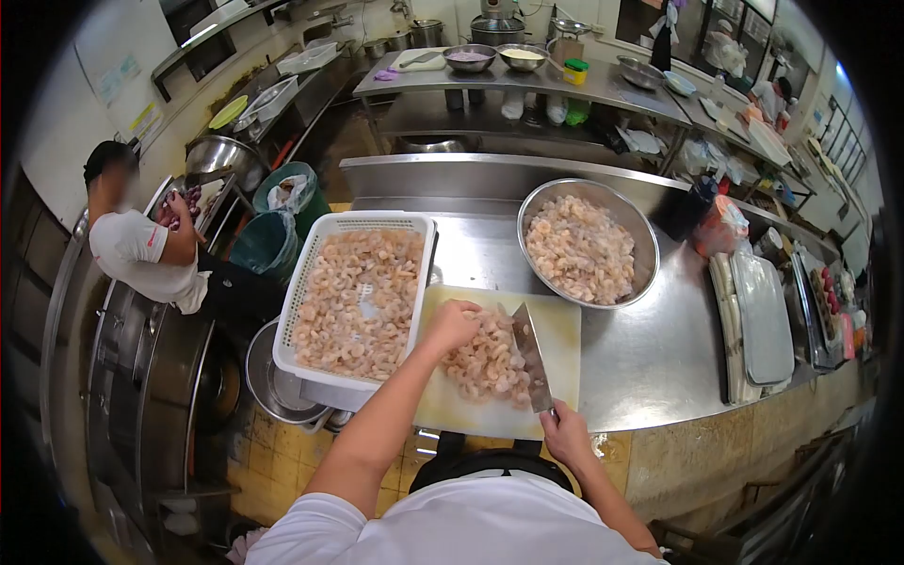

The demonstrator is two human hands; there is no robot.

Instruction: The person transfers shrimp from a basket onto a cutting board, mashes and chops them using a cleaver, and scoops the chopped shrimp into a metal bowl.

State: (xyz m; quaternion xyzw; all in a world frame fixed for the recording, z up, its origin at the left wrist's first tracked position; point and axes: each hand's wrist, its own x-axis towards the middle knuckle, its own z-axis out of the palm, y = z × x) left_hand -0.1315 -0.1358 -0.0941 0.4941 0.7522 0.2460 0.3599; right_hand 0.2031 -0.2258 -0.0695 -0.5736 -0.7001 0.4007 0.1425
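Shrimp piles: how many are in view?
3: one pile in the white basket, one pile on the cutting board, one pile in the steel bowl. Others may be hidden.

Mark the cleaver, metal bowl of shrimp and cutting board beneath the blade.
Cleaver (533,362), head view: middle of the blade.
Metal bowl of shrimp (646,241), head view: inner wall, right side.
Cutting board (564,347), head view: bare surface right of the blade.

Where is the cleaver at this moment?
In the head view, right of centre: the cleaver is in the right hand, beside the shrimp pile on the cutting board.
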